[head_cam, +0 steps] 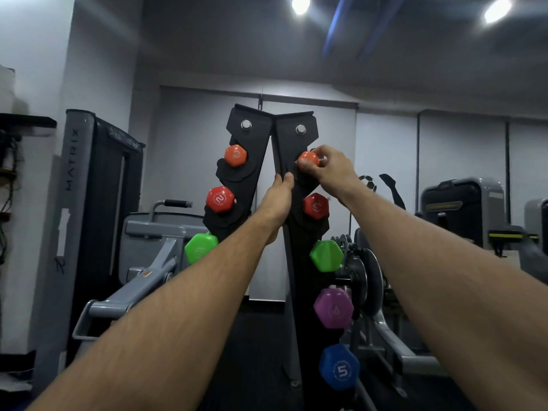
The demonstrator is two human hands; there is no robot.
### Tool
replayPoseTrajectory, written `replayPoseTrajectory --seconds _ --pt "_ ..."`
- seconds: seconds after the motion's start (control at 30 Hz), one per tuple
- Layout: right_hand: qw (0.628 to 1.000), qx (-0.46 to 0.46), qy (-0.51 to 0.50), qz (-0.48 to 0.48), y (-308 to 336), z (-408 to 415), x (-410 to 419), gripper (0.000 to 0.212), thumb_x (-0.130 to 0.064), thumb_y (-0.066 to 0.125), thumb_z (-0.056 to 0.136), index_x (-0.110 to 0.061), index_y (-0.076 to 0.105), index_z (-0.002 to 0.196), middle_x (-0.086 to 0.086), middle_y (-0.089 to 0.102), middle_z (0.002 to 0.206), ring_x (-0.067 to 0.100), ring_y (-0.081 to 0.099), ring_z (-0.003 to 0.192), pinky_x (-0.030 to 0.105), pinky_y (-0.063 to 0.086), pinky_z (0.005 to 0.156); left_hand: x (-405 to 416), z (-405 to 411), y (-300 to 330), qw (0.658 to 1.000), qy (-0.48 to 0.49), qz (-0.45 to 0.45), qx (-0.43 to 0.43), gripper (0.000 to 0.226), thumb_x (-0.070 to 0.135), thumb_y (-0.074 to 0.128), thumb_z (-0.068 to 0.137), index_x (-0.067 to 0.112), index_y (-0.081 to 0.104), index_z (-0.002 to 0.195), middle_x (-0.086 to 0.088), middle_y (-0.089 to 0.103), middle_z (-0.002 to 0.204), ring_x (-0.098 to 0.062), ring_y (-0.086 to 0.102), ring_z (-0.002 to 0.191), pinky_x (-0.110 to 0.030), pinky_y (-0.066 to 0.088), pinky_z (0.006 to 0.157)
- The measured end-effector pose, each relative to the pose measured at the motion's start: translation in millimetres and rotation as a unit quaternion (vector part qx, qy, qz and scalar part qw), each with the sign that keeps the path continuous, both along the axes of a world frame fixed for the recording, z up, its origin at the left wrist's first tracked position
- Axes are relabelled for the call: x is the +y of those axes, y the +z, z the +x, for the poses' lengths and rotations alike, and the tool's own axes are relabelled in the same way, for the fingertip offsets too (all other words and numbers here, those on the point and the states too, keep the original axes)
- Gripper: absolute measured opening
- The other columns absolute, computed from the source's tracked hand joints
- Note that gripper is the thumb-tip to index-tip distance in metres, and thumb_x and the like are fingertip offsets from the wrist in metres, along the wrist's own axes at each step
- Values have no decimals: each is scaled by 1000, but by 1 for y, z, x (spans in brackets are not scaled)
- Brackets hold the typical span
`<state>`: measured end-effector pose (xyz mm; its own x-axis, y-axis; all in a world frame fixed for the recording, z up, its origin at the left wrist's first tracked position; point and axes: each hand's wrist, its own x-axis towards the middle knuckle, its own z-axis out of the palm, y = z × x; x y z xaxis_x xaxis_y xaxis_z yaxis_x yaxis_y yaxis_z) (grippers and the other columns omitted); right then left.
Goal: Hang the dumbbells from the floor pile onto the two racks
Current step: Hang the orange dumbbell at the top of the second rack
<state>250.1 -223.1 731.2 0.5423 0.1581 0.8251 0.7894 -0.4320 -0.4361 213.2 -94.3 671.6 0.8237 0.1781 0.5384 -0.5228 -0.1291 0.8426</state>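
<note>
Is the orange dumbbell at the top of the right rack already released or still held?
Still held. The right hand has its fingers closed around the orange dumbbell at the top slot of the right rack.

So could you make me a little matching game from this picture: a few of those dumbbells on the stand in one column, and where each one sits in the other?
Things:
1. blue dumbbell
2. purple dumbbell
3. orange dumbbell in the right hand
4. red dumbbell marked 2

Places:
A. top slot of the right rack
B. second slot down on the left rack
C. lowest on the right rack
D. just above the blue one

Pairs: 1-C, 2-D, 3-A, 4-B
</note>
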Motion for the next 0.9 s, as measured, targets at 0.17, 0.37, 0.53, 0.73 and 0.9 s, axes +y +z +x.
replayPoseTrajectory --seconds 0.17,0.37,0.53,0.73,0.9 --pt "999 5 -7 -39 2 -4 4 45 -39 67 98 -13 57 134 4 63 118 22 61 108 33 48 91 0 1 -2 1000 7 -12 -3 60 55 32 106 37 24 162 5 39 164 -22 39 149 -55 32 121" --pt "999 9 -3 -42 -3 -7 1 51 -34 70 97 -14 54 142 6 63 129 22 59 114 35 48 98 0 -10 -3 1000 10 -2 2 50 48 27 111 36 32 160 5 48 156 -21 47 139 -42 42 97" --pt "999 9 -9 -34 -3 -9 3 52 -34 69 97 -15 52 143 6 62 131 19 57 111 30 42 92 -1 -15 -1 999 35 -2 -10 40 40 32 111 36 48 148 15 66 110 -5 59 88 -28 43 67" --pt "999 18 -6 -26 -2 -13 2 58 -33 69 97 -17 46 148 8 59 139 24 58 121 30 43 95 -2 -21 0 1000 26 -5 -5 36 33 40 109 30 53 143 15 66 101 -4 59 84 -28 42 63" --pt "999 30 -12 -22 -6 -18 0 62 -33 69 98 -15 43 151 10 58 142 28 57 128 39 45 106 -5 -32 -2 1000 25 0 -19 40 31 44 108 23 51 147 8 65 119 2 57 87 -23 39 65"
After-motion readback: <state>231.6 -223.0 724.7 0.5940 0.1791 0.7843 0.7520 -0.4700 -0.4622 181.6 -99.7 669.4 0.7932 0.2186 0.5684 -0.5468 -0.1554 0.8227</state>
